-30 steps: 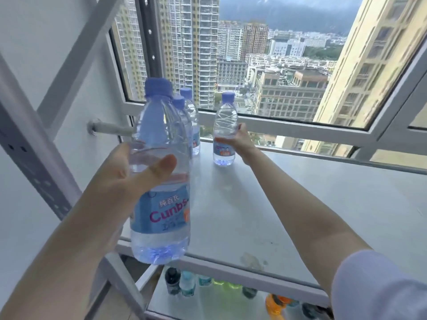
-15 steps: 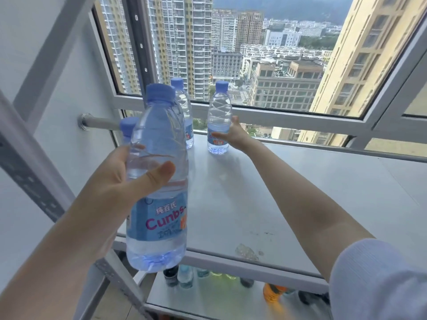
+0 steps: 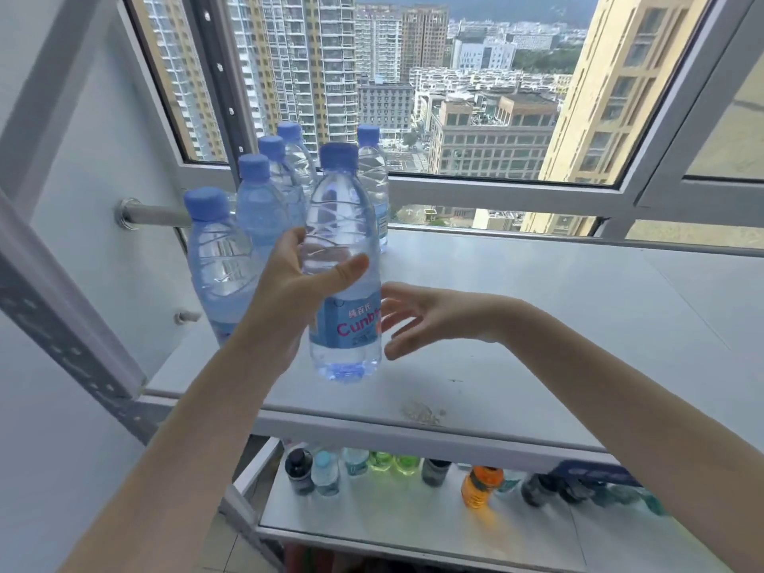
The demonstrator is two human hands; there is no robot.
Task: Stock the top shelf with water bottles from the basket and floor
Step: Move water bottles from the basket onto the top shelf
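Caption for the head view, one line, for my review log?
Left hand grips a water bottle upright at the top shelf, open right hand beside it; five more bottles stand behind.

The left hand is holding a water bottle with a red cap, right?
Not quite. The cap is blue, not red. The head view shows the left hand holding a water bottle with a blue cap.

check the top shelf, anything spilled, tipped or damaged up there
One thing: a rough, speckled patch near the front edge of the top shelf, like a stain or worn paint. The standing bottles are all upright.
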